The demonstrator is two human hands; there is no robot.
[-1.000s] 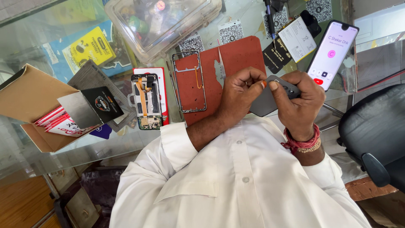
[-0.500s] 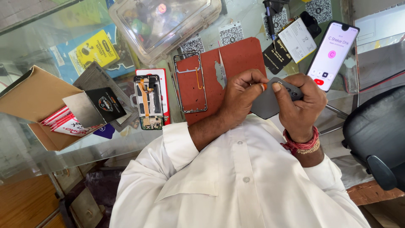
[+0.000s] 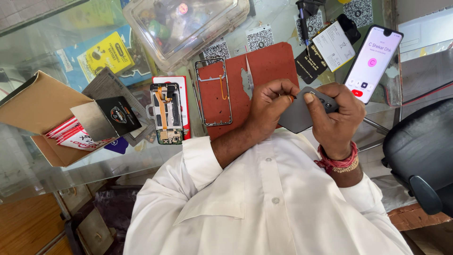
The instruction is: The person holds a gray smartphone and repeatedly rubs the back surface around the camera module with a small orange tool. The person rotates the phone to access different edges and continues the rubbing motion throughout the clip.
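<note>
My right hand (image 3: 336, 117), with a red thread band at the wrist, grips a dark grey phone back cover (image 3: 298, 116) close to my chest. My left hand (image 3: 269, 105) pinches the cover's upper edge with bunched fingertips; whether a small tool sits between them is hidden. Both hands hover over a red work mat (image 3: 271, 63) on the glass counter. On the mat's left part lies a bare phone frame (image 3: 214, 92). Further left lies an opened phone (image 3: 166, 113) with its inner parts showing.
A lit phone (image 3: 373, 61) leans at the right beside black and white cards (image 3: 325, 49). A clear plastic container (image 3: 188, 23) stands at the back. An open cardboard box (image 3: 40, 111) with packets lies at the left. A black chair (image 3: 420, 151) is at the right.
The back cover has turned so more of its flat face shows. Both hands stay together on it and have shifted slightly.
</note>
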